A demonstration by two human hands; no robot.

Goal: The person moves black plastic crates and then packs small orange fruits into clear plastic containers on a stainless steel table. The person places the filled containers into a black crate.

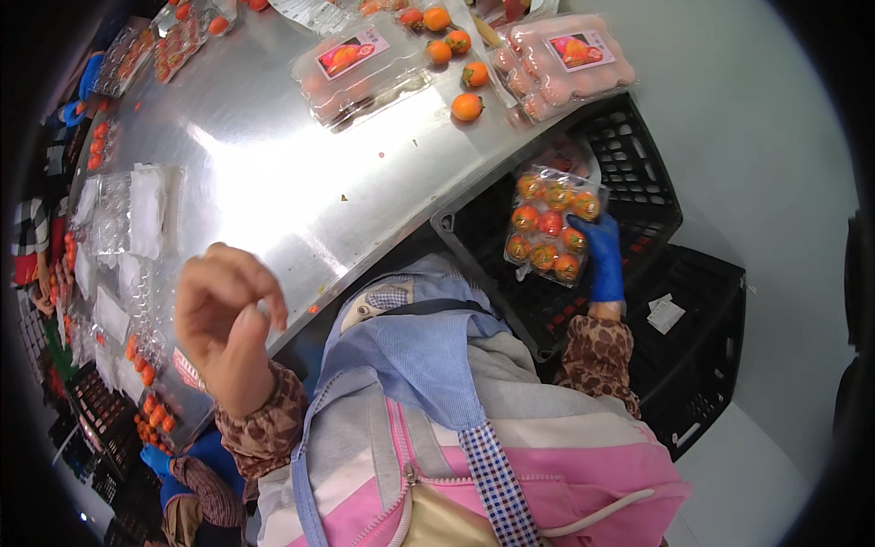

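My right hand (598, 249), in a blue glove, grips the right edge of a clear plastic pack of orange persimmons (543, 256) over a black plastic crate (472, 263). Bare and raised, my left hand (229, 314) has curled fingers above the near edge of the metal table (273, 205), with nothing visible in it. Several loose persimmons (467, 107) lie at the table's far right, between two closed clear packs, one (369, 75) to their left and another (574, 68) at the table's corner.
A second black crate (697, 328) stands at the right, by a pale wall (765, 171). Stacked clear trays (113, 212) and more fruit packs (181, 51) cover the table's left side. Co-workers' blue-gloved hands (157, 459) show at the lower left and upper left.
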